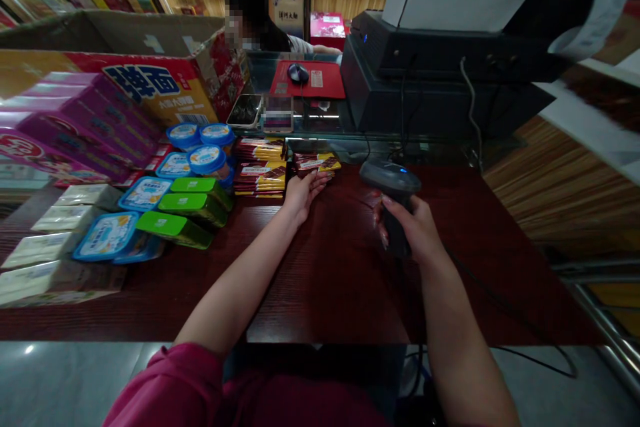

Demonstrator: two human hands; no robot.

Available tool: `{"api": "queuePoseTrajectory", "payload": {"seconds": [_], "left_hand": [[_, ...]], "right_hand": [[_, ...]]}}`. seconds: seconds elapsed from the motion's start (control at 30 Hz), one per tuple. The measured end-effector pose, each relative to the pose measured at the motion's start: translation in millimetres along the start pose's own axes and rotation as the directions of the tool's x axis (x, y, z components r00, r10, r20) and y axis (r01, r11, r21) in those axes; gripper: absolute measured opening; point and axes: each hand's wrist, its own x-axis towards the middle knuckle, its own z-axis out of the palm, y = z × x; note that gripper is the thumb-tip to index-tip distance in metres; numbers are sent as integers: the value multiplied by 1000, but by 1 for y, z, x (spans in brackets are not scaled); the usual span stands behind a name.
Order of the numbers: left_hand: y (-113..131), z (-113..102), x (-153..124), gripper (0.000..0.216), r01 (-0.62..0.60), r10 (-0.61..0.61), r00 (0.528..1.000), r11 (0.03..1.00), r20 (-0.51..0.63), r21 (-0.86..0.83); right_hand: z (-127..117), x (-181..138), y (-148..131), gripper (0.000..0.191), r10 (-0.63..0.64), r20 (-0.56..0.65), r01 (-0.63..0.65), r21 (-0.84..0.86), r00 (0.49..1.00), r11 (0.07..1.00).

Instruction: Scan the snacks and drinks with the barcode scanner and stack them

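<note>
My right hand (417, 230) is wrapped round the handle of a dark barcode scanner (390, 177), held over the counter with a small blue light on its top. My left hand (301, 197) lies against the near side of a small pile of red-and-yellow chocolate wafer packets (317, 162), its fingers stretched out to the right along them. Just left of that hand, more such packets (260, 177) are stacked in two piles. Beside these stand green boxes (185, 203) and blue-lidded tubs (207, 159).
Purple boxes (75, 123) and pale wrapped packs (60, 240) fill the counter's left side. Behind them is a large open carton (200, 90). A mouse (299, 73), two phones and a dark machine (430, 93) sit at the back. Another person (255, 10) is beyond the counter.
</note>
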Motion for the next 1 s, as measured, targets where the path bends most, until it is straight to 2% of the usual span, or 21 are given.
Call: {"api": "queuePoseTrajectory", "payload": {"seconds": [0.17,0.4,0.63,0.77,0.8,0.83,0.87,0.9,0.93,0.97,1.0], "left_hand": [[-1,-2,-2,27,-10,10,1000,999,2,-43],[-1,10,8,32,10,-17,987,999,-161,-46],[0,10,5,21,-10,4,991,999,-134,-41],[-5,-1,-10,16,-26,30,993,999,-115,36],[-6,-4,-15,15,-72,83,992,991,-98,113],[-6,-7,-19,14,-164,181,982,957,-49,240],[-6,-9,-23,15,-297,306,951,867,43,399],[-5,-11,-25,20,-447,422,888,704,182,552],[-4,-13,-27,28,-573,489,804,484,338,661],[-3,-14,-28,36,-646,498,727,264,472,716],[-2,-15,-27,43,-667,475,683,95,555,739]], "right_hand": [[1,0,1,40,-4,-5,4,1,1000,1000],[1,2,4,42,-4,-11,4,-16,1000,1000],[0,4,5,41,8,-4,-8,-43,1000,999],[3,1,4,40,-5,-19,5,-5,1000,1000],[3,1,4,40,-7,-24,7,-3,1000,1000],[3,0,4,39,-6,-25,5,-5,1000,1000],[3,0,3,39,-1,-20,1,-10,1000,1000],[3,0,3,39,4,-14,-4,-16,1000,1000],[3,0,3,40,8,-10,-8,-21,1000,1000],[2,1,3,40,9,-9,-9,-27,1000,1000],[2,1,3,39,8,-9,-8,-34,1000,999]]}}
